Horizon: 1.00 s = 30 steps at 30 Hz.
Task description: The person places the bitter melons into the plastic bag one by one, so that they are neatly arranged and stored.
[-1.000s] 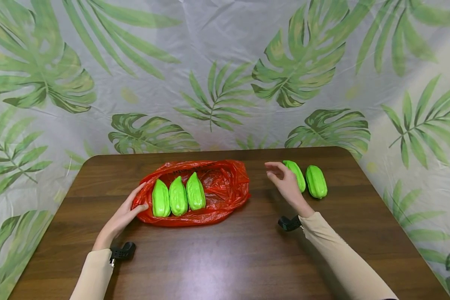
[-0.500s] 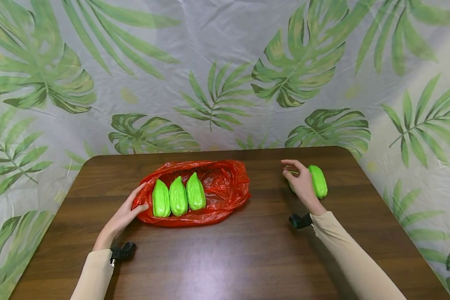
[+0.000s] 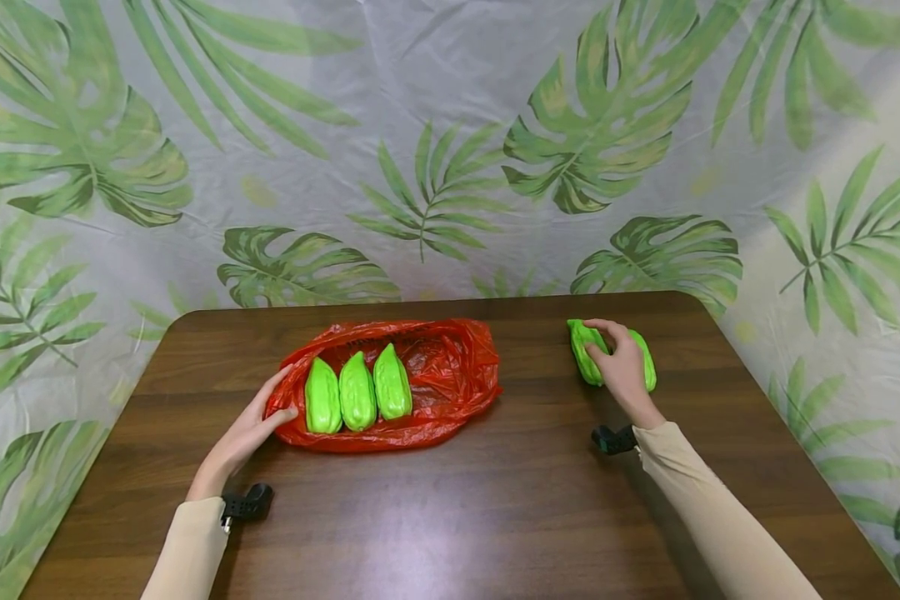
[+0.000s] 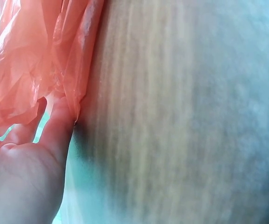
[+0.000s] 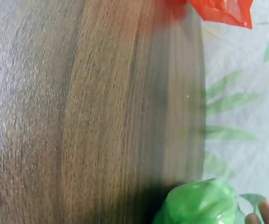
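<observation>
In the head view my left hand (image 3: 249,421) grips the left end of a red plastic bag (image 3: 457,367). The left wrist view shows the bag's thin film (image 4: 41,51) draped over the fingers. Inside lie three bright green, ridged, pointed fruits (image 3: 357,392), side by side. My right hand (image 3: 621,362) is at two more such fruits on the right. Its thumb overlaps the left one (image 3: 581,354); the right one (image 3: 649,367) is partly hidden behind the hand. In the right wrist view, fingertips (image 5: 268,212) show apart from a green fruit (image 5: 202,203).
Everything lies on a dark brown wooden table (image 3: 420,508) with rounded far corners. A leaf-patterned cloth (image 3: 435,167) hangs behind it. Black wrist cameras (image 3: 247,502) are strapped at both cuffs. Part of the red bag also shows at the top of the right wrist view.
My right hand has moved to the right, first covering the left loose fruit, now showing it again and covering part of the right one. The left hand and bag stay put.
</observation>
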Available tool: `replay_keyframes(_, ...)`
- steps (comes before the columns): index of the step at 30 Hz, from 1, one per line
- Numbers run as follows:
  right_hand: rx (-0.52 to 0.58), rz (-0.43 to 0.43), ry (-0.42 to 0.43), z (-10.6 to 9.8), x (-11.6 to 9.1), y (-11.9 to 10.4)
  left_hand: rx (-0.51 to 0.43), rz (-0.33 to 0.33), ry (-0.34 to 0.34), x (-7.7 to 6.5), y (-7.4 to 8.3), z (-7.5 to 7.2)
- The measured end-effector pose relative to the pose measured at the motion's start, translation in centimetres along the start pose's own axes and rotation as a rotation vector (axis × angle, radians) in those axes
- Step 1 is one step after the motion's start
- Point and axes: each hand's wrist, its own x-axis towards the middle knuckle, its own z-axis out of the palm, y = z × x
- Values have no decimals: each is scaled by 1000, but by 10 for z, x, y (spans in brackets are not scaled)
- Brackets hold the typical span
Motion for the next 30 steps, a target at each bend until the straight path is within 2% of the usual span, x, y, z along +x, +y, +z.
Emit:
replay_keyframes(16, -105, 16, -65, 2, 1, 9, 0, -1, -6, 2, 1, 1)
replay_keyframes(24, -159, 10, -139, 1, -2, 10, -7, -3, -8, 1, 0, 1)
replay_keyframes(30, -159, 18, -199, 1, -3, 10, -1, -11, -8, 1, 0, 1)
